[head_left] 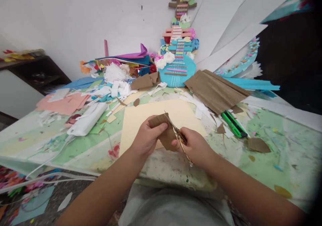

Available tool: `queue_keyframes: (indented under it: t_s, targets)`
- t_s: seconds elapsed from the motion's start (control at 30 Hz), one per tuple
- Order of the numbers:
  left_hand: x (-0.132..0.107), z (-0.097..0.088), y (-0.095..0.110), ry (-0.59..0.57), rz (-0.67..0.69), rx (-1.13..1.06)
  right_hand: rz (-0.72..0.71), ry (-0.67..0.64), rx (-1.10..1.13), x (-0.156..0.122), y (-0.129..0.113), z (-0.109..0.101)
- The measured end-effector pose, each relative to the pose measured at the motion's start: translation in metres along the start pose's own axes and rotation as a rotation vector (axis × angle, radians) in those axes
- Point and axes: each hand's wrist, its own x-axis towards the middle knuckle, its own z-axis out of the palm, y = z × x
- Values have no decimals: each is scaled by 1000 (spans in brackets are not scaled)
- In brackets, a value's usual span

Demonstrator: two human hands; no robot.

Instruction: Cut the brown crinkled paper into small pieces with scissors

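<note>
- So the brown paper piece (169, 138) is matte, a bit creased, held up at the middle of my clock, above the cream sheet (132, 127).
- Left hand (146, 138): fingers closed on it from 9 o'clock, thumb pressed on top.
- Right hand (198, 147): fingers curled round the scissors (177, 131) at 3 o'clock, blades up along the paper's edge. Can't tell how wide they're open.
- Tablecloth (88, 157) is green, stained, scrap-littered: green cutter (231, 122) near 3, white power strip (88, 118) around 9.
- Folded brown paper (216, 90) towards 2.
- Blue paper guitar (177, 76) at 12, against a white wall (100, 14).
</note>
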Motion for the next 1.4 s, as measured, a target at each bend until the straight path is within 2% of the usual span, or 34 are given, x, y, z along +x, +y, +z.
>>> queue_keyframes:
  t_s: [0.43,1.1,1.27,1.4]
  targets:
    - [-3,0,2,-4,-7,26,-10,8,39,0,2,2]
    - [-2,0,2,-37,-50,38,3,-9,-39,2,0,-3]
    - [-2,1,4,-54,-105,4,-4,-18,19,3,4,-4]
    - [-2,1,4,-33,-104,4,2,35,116,3,9,-2]
